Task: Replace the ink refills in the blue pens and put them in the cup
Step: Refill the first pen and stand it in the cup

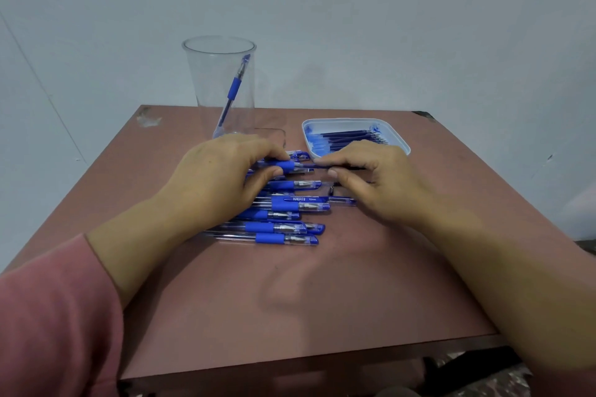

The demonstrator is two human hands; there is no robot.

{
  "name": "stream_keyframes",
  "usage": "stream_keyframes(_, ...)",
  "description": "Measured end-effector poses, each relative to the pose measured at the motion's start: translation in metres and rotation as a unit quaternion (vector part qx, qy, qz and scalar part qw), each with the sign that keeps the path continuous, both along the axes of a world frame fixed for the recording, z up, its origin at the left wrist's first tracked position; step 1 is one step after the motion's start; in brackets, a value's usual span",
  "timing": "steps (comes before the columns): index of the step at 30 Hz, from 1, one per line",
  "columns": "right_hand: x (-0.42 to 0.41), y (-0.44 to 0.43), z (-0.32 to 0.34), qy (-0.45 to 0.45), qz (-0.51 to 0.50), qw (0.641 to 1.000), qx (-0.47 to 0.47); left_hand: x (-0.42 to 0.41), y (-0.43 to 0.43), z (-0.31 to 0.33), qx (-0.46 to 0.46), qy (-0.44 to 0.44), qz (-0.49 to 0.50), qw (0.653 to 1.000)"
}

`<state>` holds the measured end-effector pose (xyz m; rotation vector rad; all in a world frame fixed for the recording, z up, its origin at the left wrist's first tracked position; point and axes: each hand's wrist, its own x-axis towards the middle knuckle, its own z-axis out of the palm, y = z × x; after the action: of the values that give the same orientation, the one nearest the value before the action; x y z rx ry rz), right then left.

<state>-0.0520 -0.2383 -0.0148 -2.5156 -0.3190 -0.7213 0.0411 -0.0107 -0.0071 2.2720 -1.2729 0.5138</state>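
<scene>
Reddish-brown table (322, 284) against a pale wall (387, 26). Left hand (219, 177) pinches a blue pen (287, 166) by its grip; right hand (371, 184) pinches the refill (322, 167) sticking out of it.

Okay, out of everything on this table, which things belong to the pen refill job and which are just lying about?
Job:
pen in left hand
refill in right hand
pile of pens
tray of spare refills
cup

Lying about:
clear plastic piece beside the cup
</scene>
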Motion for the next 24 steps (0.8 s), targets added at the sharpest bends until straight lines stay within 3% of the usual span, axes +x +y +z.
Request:
stream_keyframes(6,-0.008,-0.029,0.003,-0.013,-0.068,0.997,0.027,0.007,0.002,0.001,-0.015,0.020,0.039,0.999)
stream_keyframes(14,-0.006,-0.043,0.003,0.100,-0.088,0.989,-0.058,0.005,0.002,0.001,-0.025,0.049,0.030,0.998)
stream_keyframes(19,-0.002,-0.038,0.004,0.091,-0.066,0.987,-0.115,0.004,0.001,0.001,-0.023,0.054,0.024,0.998)
stream_keyframes(24,-0.006,-0.036,0.018,0.062,-0.109,0.989,-0.084,0.004,0.002,0.002,-0.020,0.062,0.023,0.998)
